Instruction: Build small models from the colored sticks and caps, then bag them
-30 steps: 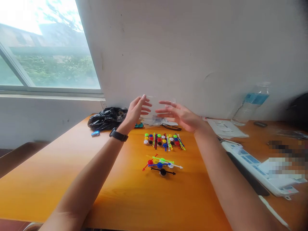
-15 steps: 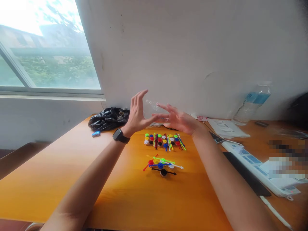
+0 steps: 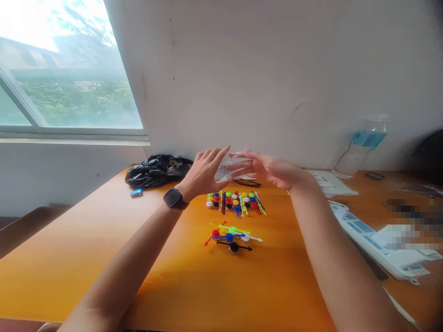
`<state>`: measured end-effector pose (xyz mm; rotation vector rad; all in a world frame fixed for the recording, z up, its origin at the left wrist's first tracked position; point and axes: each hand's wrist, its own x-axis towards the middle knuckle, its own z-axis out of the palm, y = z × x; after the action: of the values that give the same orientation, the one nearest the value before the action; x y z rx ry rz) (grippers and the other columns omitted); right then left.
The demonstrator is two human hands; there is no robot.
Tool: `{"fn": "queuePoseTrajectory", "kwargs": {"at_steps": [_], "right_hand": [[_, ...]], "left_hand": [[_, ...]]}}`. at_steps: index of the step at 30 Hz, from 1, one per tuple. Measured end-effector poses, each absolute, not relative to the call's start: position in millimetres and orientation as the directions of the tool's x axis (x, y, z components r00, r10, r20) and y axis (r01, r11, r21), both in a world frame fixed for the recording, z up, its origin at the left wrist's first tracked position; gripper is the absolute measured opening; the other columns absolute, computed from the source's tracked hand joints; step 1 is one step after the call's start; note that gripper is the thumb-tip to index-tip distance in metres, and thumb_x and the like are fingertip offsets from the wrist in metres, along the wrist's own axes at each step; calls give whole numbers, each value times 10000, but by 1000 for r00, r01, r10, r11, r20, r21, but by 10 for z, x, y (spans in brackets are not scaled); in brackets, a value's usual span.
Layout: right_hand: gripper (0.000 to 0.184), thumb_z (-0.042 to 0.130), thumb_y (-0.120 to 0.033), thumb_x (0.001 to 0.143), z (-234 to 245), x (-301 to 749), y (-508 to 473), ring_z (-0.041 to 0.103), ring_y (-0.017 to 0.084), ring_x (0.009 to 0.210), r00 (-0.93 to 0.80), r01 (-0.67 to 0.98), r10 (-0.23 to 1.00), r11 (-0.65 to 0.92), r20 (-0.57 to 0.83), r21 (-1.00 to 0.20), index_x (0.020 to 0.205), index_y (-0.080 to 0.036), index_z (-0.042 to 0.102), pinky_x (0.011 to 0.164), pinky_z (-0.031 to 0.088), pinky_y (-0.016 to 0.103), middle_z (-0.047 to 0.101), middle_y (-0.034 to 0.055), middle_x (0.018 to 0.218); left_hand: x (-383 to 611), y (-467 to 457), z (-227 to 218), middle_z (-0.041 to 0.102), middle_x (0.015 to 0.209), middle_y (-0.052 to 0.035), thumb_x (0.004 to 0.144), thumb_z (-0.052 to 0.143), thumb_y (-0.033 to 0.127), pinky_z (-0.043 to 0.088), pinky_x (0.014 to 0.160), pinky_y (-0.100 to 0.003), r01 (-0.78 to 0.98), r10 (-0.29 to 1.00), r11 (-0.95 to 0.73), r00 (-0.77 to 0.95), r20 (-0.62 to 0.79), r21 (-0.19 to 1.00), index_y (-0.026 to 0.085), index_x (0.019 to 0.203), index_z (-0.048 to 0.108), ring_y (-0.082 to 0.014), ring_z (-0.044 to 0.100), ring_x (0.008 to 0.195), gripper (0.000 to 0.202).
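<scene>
My left hand [image 3: 206, 170], a black watch [image 3: 173, 198] on its wrist, is raised above the far part of the table, fingers stretched out. Facing it, my right hand [image 3: 268, 168] has its fingers extended and apart, their tips near my left hand. A crumpled clear plastic bag [image 3: 222, 172] shows between the two hands; whether either one touches it I cannot tell. Below are rows of coloured round pieces and arrow strips [image 3: 237, 203]. Nearer to me lie several spinner arrows on round bases, including a black spinner [image 3: 234, 248] and a blue spinner [image 3: 229, 237].
A black plastic bag [image 3: 155, 170] and a small blue packet [image 3: 136, 193] lie at the back left. To the right are a white power strip [image 3: 367, 237], papers [image 3: 330, 182] and a clear bottle [image 3: 358, 150]. A wall stands behind the table [image 3: 194, 290].
My left hand has turned and its raised fingers have tipped down to the right. My right hand has shifted slightly right. The clear plastic sits lower between them; the spinners have stayed put.
</scene>
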<state>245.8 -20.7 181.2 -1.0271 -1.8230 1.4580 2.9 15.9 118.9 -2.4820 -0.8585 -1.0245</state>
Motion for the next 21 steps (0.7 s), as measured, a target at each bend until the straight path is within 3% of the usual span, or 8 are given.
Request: {"fn": "queuePoseTrajectory", "kwargs": {"at_steps": [5,10,13,17,21], "right_hand": [[464,589,-606,1006,1918,2582,-317,641,316,1319,-457,410,887,276,66,-869,1406,-389,679,1223,384,514,733,19,1367],[502,744,-485,894,1959,2652,-410,649,297,1280,-616,446,775,488,138,-750,1364,-310,718,1085,515,441,736,56,1343],[392,774,-451,857,1967,2637,-422,712,274,1118,-603,492,783,515,152,-702,1204,-269,784,938,562,390,786,61,1188],[248,765,-440,866,1972,2561,-417,726,250,1014,-568,524,796,545,209,-655,1012,-248,821,914,542,374,805,47,1055],[338,794,-444,850,1943,2494,-400,717,267,1115,-660,421,735,535,157,-732,1131,-259,823,968,550,382,797,52,1150]], "left_hand": [[-15,194,1190,604,1356,-173,865,758,443,506,974,-473,506,437,-856,599,671,106,208,1602,392,-329,612,1160,856],[-51,160,1268,695,1243,-116,866,783,494,567,901,-450,280,562,-784,700,441,555,237,1482,559,-295,670,1054,704],[-78,152,1305,697,1326,-95,894,765,447,555,999,-500,142,531,-648,788,311,748,271,1510,555,-325,657,1189,675],[-131,201,1279,694,1379,-97,860,794,381,520,1082,-530,77,517,-490,828,219,868,280,1505,583,-339,650,1259,686],[-162,219,1251,734,1302,-99,839,802,350,528,1073,-495,79,491,-400,860,140,913,246,1424,652,-329,670,1225,613]]}}
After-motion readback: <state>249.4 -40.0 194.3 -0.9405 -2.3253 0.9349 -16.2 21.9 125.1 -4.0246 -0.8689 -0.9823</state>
